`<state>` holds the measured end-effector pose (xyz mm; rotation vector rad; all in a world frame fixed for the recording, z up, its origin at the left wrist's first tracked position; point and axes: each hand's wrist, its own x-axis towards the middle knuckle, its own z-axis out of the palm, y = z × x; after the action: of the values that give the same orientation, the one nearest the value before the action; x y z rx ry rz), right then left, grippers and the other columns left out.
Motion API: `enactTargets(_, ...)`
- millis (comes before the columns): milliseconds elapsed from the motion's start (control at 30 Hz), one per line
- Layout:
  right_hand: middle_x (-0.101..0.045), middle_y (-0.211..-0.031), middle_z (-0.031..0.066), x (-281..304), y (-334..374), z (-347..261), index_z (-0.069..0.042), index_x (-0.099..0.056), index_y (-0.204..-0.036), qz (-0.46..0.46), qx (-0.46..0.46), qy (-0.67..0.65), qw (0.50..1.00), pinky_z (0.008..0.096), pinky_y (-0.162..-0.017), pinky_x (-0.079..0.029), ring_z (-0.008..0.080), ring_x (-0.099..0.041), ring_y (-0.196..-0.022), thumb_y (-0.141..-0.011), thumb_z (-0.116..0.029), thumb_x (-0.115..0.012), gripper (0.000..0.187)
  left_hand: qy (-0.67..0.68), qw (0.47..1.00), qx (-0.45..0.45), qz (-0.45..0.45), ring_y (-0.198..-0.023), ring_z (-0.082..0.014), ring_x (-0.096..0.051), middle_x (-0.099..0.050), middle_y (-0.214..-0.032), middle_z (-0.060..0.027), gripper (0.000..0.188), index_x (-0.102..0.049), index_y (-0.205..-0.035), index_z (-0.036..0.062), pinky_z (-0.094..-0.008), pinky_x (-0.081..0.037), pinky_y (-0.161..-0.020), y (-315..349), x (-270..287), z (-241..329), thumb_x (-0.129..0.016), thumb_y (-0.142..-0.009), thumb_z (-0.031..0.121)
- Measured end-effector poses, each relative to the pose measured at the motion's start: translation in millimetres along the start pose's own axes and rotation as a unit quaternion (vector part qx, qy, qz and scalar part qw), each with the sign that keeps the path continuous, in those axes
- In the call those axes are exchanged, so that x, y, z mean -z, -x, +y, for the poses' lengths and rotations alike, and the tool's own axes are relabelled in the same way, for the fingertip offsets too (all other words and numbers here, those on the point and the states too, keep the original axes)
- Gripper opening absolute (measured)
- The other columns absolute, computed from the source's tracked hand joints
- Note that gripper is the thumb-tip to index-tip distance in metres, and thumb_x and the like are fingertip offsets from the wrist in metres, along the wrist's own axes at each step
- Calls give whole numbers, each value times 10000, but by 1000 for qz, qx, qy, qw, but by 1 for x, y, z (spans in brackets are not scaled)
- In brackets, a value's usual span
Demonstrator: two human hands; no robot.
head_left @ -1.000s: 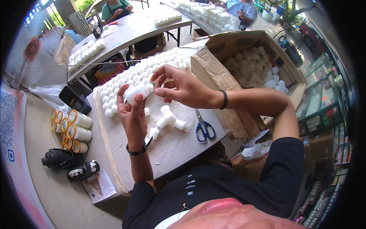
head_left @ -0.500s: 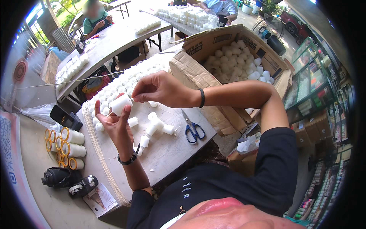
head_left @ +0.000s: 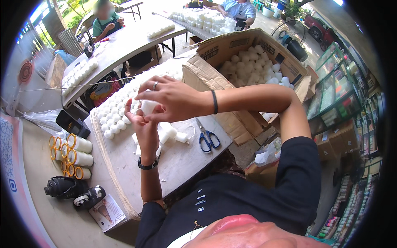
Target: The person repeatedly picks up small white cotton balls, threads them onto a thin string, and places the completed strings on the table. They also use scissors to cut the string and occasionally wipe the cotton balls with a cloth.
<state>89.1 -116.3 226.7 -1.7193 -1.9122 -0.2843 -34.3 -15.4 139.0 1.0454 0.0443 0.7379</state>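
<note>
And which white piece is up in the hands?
The white piece between the left hand and right hand, above the table; others like it nearby rest there or in the cardboard box.

Site Type: Open-Sided Manual Workshop

The site is a workshop for manual work, open to the outdoors at its far side. Identifying features are as follows. The near table (head_left: 186, 159) bears dense rows of small white pieces (head_left: 111, 120) and a pair of blue-handled scissors (head_left: 210, 141). A large open cardboard box (head_left: 203, 79) at its right contains further white pieces. A far table (head_left: 124, 43) carries additional batches; a seated worker (head_left: 108, 27) in green occupies its far side. A second worker (head_left: 240, 10) is beside stacked pieces farther right. A glass-sided cabinet (head_left: 337, 89) and shelves of small coloured goods (head_left: 337, 219) line the right side. Greenery (head_left: 76, 10) and a red vehicle (head_left: 322, 27) are visible beyond.
</note>
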Motion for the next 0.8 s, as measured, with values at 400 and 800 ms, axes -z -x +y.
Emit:
enactTargets(400, -541, -746, -15, 43, -40, 9, -31, -613, -1069, -25, -189, -596, 780, 245, -705, -548, 102, -586, -702, -1043, -284, -506, 276, -298, 947, 45, -116, -991, -128, -663, -650, -1143, -91, 514, -415, -1352, 6, -241, -528, -823, 17, 5, 0, -684, -916, 43)
enactTargets(800, -643, -863, 98, 156, -109, 7, -75, -653, -945, -166, 248, 312, 902, 390, -786, -523, 248, -632, -873, -868, -164, -684, 122, -383, 908, -14, -169, -1011, -180, -678, -682, -1077, -103, 363, -552, -1165, 37, -308, -507, -886, 17, 50, -8, -729, -850, 72)
